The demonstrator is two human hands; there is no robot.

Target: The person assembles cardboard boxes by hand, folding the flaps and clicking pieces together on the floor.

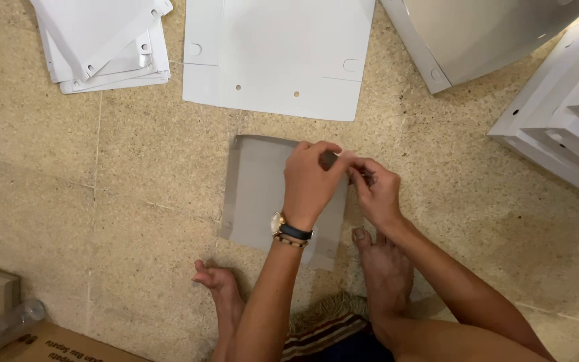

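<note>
The left hand [311, 184] and the right hand [375, 191] meet fingertip to fingertip over the top right corner of a grey card sheet [256, 191] that lies flat on the speckled floor [135, 201]. Both are closed in a pinch on something small and pale at that corner, too small to tell whether it is a tab of the sheet or a separate piece. The step in hand looks like fine work on that corner, and the next move would seem to call for a steady two-finger grip with the sheet kept from sliding. The sheet sits in the middle of the floor, between the bare feet [387, 268] and a large white flat panel [276, 53]; its long axis runs away from the person, tilted slightly, top edge toward the panel. More white panels are stacked at the floor's far left [102, 43] and right edge [557, 121].
</note>
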